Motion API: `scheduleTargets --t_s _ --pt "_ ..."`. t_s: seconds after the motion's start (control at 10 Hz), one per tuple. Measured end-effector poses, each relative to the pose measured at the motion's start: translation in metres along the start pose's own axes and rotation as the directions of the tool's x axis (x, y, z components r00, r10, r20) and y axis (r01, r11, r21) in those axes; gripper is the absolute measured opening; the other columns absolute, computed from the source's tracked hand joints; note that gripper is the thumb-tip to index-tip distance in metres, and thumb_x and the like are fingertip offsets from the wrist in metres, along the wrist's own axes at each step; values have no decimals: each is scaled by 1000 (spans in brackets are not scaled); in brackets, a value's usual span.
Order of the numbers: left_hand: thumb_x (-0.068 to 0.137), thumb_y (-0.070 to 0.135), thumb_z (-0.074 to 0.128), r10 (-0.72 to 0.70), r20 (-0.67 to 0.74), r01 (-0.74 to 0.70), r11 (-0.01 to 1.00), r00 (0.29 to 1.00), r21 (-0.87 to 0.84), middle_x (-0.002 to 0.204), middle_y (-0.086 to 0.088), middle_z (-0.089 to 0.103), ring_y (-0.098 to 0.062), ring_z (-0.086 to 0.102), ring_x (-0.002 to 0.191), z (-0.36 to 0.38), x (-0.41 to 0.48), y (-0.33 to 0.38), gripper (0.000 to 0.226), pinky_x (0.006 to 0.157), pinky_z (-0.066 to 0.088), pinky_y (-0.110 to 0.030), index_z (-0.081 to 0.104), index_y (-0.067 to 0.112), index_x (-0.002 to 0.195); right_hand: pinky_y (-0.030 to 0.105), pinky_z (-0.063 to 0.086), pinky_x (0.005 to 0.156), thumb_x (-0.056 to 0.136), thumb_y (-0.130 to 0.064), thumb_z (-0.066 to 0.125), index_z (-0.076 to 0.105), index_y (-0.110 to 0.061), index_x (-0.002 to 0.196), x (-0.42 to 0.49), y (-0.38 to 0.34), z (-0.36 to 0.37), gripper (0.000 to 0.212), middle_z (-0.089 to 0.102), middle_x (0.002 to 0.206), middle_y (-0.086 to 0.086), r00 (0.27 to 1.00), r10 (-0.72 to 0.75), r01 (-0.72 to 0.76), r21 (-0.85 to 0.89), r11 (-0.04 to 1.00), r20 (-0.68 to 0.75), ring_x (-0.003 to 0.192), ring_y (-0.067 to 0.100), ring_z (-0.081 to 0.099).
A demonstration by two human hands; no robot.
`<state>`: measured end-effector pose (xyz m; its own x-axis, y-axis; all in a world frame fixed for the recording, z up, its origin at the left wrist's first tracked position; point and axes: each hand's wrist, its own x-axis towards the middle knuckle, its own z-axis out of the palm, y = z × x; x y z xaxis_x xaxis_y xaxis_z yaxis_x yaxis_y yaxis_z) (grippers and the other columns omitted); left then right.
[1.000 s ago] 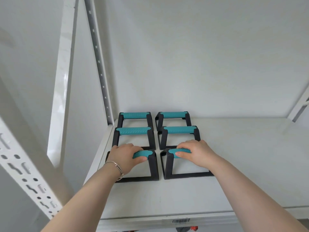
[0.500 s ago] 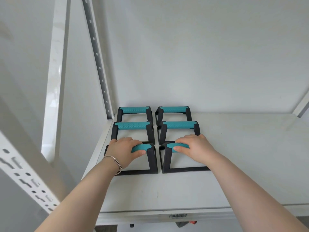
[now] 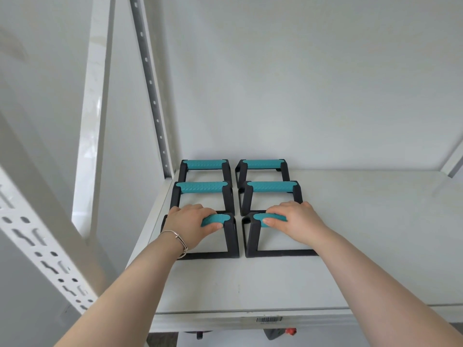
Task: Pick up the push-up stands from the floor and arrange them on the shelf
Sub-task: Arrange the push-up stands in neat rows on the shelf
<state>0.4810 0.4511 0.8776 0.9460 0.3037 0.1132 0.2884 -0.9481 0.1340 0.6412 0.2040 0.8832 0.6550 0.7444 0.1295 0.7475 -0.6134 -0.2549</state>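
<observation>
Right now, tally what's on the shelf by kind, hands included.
Push-up stands, teal grips, black frames: 6
Hands gripping the front pair, left hand and right hand: 2
Bracelet: 1
Total: 9

A white wall (image 3: 313,78) fills the background. Against it, left of centre, a grey slotted upright (image 3: 150,83) runs from the top edge downward, leaning rightward as it goes. Left of that upright stands a glossy white post (image 3: 94,108), and further left, nearest the camera, a white perforated brace (image 3: 37,241) slants down to the right with rows of slots and holes. Far right of the upright, a short white diagonal strut (image 3: 453,161) meets the wall. Low and right of the upright, a barcode label (image 3: 269,319) sits on a front edge; below the label a small red and dark item (image 3: 290,331) shows, too cut off to identify. A thin bracelet (image 3: 179,240) shows below the upright.
</observation>
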Motion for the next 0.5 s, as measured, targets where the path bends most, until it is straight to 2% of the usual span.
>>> scheduleTargets --t_s 0.5 --pt "86 71 33 -9 6 9 1000 1000 -1 100 13 58 -12 51 95 -2 -2 1 55 87 39 -35 52 38 126 35 33 93 90 -64 42 65 -42 110 4 1 -1 37 63 96 -9 1000 1 -1 31 1000 11 100 13 49"
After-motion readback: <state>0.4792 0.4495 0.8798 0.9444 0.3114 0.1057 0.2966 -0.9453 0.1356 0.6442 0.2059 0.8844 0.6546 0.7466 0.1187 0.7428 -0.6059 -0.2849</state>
